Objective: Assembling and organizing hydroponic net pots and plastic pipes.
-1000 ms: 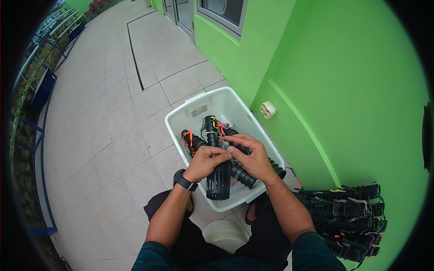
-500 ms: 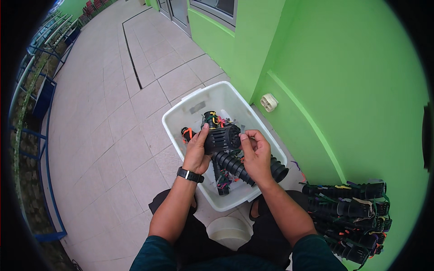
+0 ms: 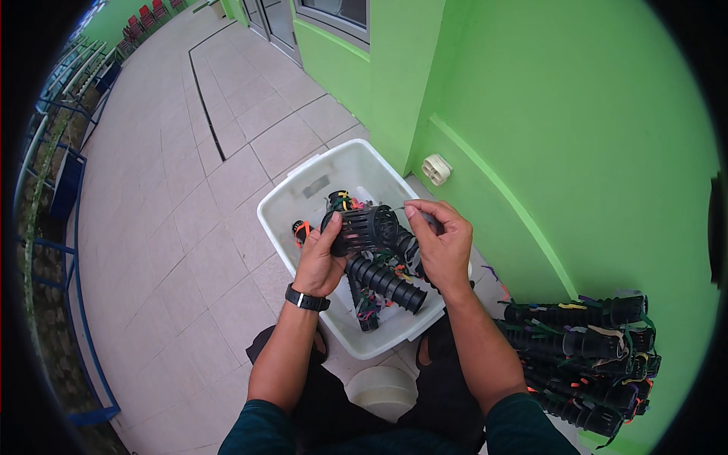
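Observation:
In my left hand (image 3: 320, 262), a black slotted net pot (image 3: 364, 229) lies on its side above the white plastic tub (image 3: 277, 227), its round slotted end toward the right. Thumb and fingers wrap around its wall. Just right of that end, my right hand (image 3: 447, 246) pinches the end of a thin dark strip (image 3: 397, 208) that runs to the pot. Its other fingers curl in, and what lies inside them is mostly hidden. Beneath, in the tub, are nested stacks of black net pots (image 3: 387, 283) with coloured strips poking out.
A pile of stacked net pots (image 3: 569, 341) with coloured strips lies by the green wall (image 3: 546, 152) at right. A cream wall socket (image 3: 437, 170) sits beyond the tub. A pale round stool (image 3: 383, 392) is between my legs. Blue railings (image 3: 80, 303) stand at far left.
My right hand has drawn away to the right from the pot's end, with the strip stretched between. The pot remains in my left hand. The view has shifted slightly.

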A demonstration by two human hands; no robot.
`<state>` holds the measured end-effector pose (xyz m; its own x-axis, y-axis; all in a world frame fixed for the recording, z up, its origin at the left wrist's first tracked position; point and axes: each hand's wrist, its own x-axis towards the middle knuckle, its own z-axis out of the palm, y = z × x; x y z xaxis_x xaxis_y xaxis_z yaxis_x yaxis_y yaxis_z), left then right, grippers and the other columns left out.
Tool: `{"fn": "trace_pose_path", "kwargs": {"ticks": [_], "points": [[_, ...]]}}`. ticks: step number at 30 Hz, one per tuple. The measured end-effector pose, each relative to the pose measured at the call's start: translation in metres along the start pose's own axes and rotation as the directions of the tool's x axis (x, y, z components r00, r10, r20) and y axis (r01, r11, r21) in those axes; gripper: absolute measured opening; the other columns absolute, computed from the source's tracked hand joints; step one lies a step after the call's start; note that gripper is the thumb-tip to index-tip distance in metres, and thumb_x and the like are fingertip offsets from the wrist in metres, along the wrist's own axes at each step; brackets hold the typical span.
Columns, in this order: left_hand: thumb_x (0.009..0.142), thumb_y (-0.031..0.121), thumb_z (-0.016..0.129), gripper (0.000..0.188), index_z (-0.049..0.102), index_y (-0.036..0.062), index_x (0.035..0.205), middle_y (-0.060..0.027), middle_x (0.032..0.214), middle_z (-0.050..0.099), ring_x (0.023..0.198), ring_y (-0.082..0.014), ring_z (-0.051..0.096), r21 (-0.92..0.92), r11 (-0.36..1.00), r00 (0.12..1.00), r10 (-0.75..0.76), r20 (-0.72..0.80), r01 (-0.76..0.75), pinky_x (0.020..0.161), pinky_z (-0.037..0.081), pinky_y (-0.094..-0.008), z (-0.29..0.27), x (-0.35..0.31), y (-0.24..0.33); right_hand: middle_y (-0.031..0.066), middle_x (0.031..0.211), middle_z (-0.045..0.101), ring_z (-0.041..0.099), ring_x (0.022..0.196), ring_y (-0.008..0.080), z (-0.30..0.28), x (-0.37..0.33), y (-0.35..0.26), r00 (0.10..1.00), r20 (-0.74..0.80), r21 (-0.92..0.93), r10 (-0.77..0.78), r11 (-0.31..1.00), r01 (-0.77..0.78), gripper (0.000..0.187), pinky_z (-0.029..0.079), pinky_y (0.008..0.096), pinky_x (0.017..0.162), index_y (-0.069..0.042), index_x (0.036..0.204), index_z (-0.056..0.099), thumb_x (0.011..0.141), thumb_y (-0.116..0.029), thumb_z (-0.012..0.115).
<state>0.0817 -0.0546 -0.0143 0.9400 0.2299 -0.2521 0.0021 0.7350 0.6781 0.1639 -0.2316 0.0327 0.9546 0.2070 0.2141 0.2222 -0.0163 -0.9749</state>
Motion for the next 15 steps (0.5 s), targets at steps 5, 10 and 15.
{"fn": "trace_pose_path", "kwargs": {"ticks": [5, 10, 15], "points": [[0.100, 0.036, 0.056, 0.031, 0.061, 0.0056, 0.108, -0.0071, 0.101, 0.070, 0.093, -0.0167, 0.068, 0.022, 1.000, 0.999, 0.022, -0.033, -0.022, 0.085, 0.055, -0.0376, -0.0010, -0.0024, 0.0014, 0.0028, 0.071, 0.060, 0.049, 0.059, 0.0050, 0.0038, -0.0007, -0.0115, 0.997, -0.012, -0.170, -0.082, 0.982, 0.079, 0.010, 0.039, 0.0224, 0.052, 0.003, 0.091, 0.073, 0.085, -0.005, 0.072], [0.100, 0.034, 0.056, 0.030, 0.061, 0.0062, 0.107, -0.0052, 0.098, 0.070, 0.091, -0.0149, 0.067, 0.044, 0.998, 0.999, 0.039, -0.015, -0.038, 0.085, 0.055, -0.0354, -0.0031, -0.0050, 0.0032, 0.0051, 0.073, 0.063, 0.055, 0.057, 0.0072, 0.0065, -0.0018, -0.0052, 0.994, 0.025, -0.162, -0.110, 0.980, 0.113, 0.010, 0.043, 0.0232, 0.052, 0.003, 0.088, 0.072, 0.084, -0.005, 0.072], [0.099, 0.031, 0.058, 0.027, 0.061, 0.0055, 0.107, -0.0055, 0.102, 0.069, 0.095, -0.0145, 0.066, 0.056, 0.998, 0.999, 0.037, 0.011, -0.038, 0.089, 0.052, -0.0334, -0.0012, -0.0085, 0.0043, 0.0063, 0.074, 0.065, 0.058, 0.058, 0.0087, 0.0034, -0.0005, -0.0058, 0.993, 0.090, -0.235, -0.074, 0.967, 0.093, 0.010, 0.046, 0.0241, 0.054, 0.003, 0.086, 0.071, 0.083, -0.006, 0.072]]}}
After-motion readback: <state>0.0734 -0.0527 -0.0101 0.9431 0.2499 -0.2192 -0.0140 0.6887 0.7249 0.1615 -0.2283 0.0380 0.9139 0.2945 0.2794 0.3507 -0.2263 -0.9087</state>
